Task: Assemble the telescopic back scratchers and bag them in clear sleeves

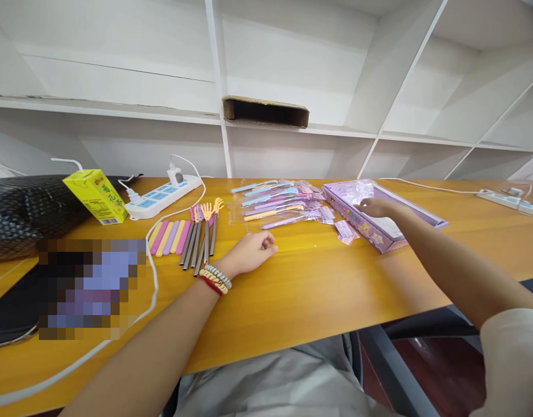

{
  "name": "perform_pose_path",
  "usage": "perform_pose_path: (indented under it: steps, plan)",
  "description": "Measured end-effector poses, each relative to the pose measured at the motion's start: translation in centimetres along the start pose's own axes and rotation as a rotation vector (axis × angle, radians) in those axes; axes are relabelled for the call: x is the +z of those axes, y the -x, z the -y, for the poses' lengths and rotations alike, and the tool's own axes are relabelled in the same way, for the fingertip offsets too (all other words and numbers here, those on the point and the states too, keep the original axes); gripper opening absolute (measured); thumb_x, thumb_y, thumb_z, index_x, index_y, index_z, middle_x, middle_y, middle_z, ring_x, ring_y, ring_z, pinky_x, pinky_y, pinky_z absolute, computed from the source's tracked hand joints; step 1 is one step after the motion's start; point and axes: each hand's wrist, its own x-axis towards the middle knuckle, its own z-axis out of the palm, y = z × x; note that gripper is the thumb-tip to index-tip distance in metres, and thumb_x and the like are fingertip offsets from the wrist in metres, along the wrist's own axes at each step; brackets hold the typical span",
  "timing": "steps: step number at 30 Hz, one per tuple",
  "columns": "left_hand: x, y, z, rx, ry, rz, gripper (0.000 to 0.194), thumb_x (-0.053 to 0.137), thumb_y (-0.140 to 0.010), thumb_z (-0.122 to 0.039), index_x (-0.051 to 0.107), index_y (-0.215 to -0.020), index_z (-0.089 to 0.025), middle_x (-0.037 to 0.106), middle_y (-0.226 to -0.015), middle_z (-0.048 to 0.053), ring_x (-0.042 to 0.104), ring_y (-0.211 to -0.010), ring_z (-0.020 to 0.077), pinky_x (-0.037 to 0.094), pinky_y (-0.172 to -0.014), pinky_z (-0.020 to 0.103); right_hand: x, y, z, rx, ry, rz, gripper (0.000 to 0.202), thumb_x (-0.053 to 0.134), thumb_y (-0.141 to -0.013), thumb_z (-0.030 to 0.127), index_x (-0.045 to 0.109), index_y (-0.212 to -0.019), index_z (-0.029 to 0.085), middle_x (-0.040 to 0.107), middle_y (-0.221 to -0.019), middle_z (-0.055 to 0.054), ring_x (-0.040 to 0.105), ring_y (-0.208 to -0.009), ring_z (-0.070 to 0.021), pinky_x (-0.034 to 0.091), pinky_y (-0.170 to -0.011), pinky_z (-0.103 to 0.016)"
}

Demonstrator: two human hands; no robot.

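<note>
R hand [374,208] in purple box [382,240], L hand [252,252] nr pkts [277,202]

From the left hand [251,252], bare yellow-brown wooden table [318,289] opens at 4 o'clock. Clear-wrapped pastel sticks [273,205] block 1 o'clock. Small purple printed cards [345,231], then a shallow purple cardboard box [371,226], obstruct 3 o'clock; the right arm [449,249] crosses the box's near side. Grey metal tubes [199,243], then a white cable [154,278], bar 9 o'clock.

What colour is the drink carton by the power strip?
Yellow, with green printing, in the head view.
</note>
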Motion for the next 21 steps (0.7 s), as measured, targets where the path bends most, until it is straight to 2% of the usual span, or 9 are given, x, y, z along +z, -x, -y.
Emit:
perform_pose_path:
  steps: [3, 5, 9, 14, 21]
  plan:
    - [0.0, 0.0, -0.1, 0.011, -0.009, 0.012, 0.023, 0.051, -0.08, -0.04, 0.058, -0.086, -0.019, 0.064, -0.081, 0.003, 0.059, -0.073, 0.0154, 0.043, -0.068, 0.027, -0.9, 1.9, 2.5, -0.169, 0.096, 0.105, 0.021, 0.059, -0.075, 0.034, 0.065, -0.078, 0.014, 0.067, -0.082, -0.011, 0.058, -0.076, -0.0193, 0.039, -0.067, -0.027]
    - [0.0, 0.0, -0.1, 0.021, -0.023, 0.023, 0.023, 0.051, -0.08, -0.04, 0.058, -0.085, -0.019, 0.064, -0.081, 0.003, 0.058, -0.072, 0.0156, 0.043, -0.067, 0.027, -1.0, 3.8, 4.4, -0.32, 0.195, 0.115, 0.024, 0.052, -0.08, 0.036, 0.065, -0.086, 0.017, 0.067, -0.087, -0.01, 0.059, -0.082, -0.0212, 0.04, -0.072, -0.028]
    - [0.0, 0.1, -0.1, 0.035, -0.058, 0.042, 0.023, 0.05, -0.081, -0.04, 0.058, -0.085, -0.019, 0.064, -0.079, 0.003, 0.058, -0.071, 0.0157, 0.042, -0.066, 0.027, 0.2, 7.3, 6.7, -0.528, 0.333, 0.258, 0.023, 0.049, -0.081, 0.029, 0.064, -0.091, 0.017, 0.065, -0.099, -0.013, 0.06, -0.09, -0.0247, 0.041, -0.077, -0.031]
    - [0.1, 0.1, -0.1, 0.055, -0.099, 0.05, 0.023, 0.049, -0.081, -0.039, 0.058, -0.084, -0.019, 0.064, -0.078, 0.002, 0.057, -0.068, 0.015, 0.041, -0.063, 0.026, 2.1, 9.2, 5.6, -0.489, 0.358, 0.324, 0.027, 0.041, -0.085, 0.023, 0.062, -0.1, 0.013, 0.064, -0.104, -0.018, 0.062, -0.091, -0.0264, 0.043, -0.078, -0.034]
    - [0.2, 0.2, -0.6, 0.07, -0.228, 0.059, 0.022, 0.047, -0.081, -0.039, 0.06, -0.083, -0.02, 0.063, -0.075, 0.001, 0.055, -0.066, 0.0146, 0.038, -0.06, 0.025, 2.1, 10.7, 4.1, -0.454, 0.443, 0.335, 0.029, 0.036, -0.087, 0.014, 0.061, -0.097, 0.005, 0.064, -0.098, -0.021, 0.062, -0.091, -0.0276, 0.043, -0.083, -0.036]
